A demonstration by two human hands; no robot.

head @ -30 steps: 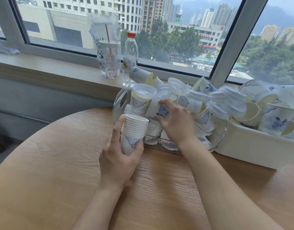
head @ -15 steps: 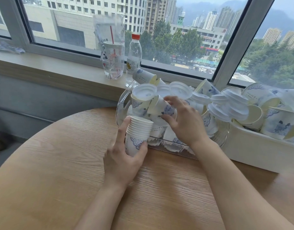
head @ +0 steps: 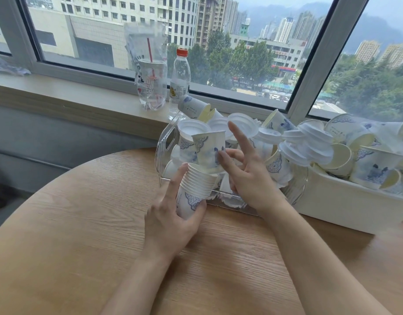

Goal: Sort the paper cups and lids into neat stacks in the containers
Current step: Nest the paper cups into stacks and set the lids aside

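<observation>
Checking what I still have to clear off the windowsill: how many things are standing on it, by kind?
Clear water bottle with a red cap: 1
Plastic drink cup with a red straw, wrapped in a clear bag: 1
Crumpled wrapper at the far left of the sill: 1
Total: 3

Matt paper cups (head: 197,189), clear glossy plastic container (head: 165,142), wood-grain table (head: 82,223).

Left hand (head: 171,221) gripping cup stack (head: 193,192), right hand (head: 248,178) pinching cup (head: 208,151)
</observation>
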